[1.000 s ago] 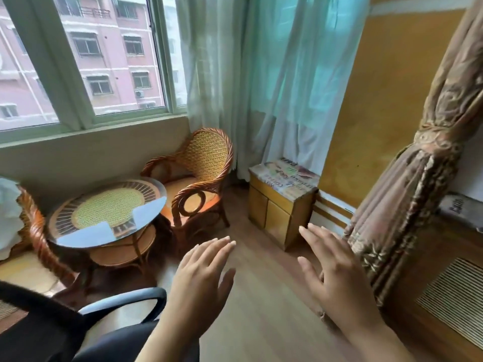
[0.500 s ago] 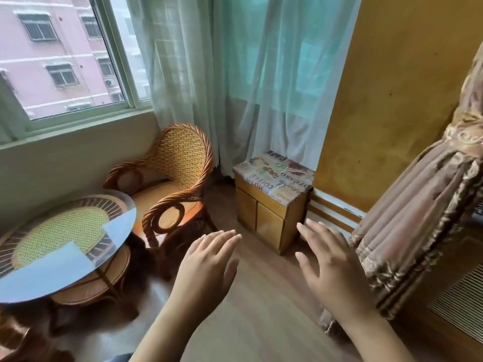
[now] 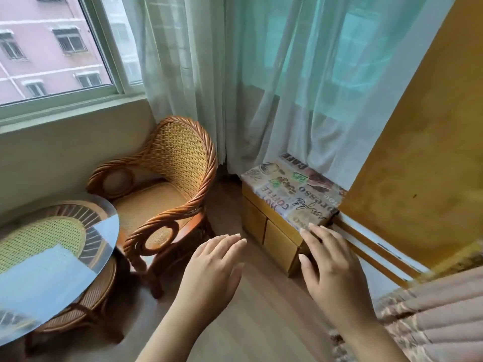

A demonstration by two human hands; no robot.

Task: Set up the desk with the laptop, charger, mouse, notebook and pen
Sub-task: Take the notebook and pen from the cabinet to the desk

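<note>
Our left hand (image 3: 211,270) and right hand (image 3: 332,265) hover flat and empty over the floor, with no laptop, charger, mouse, notebook or pen in view, so we cannot yet judge where to take hold.

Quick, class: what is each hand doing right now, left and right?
Left hand: open, fingers straight, holding nothing.
Right hand: open, fingers straight, holding nothing.
</note>
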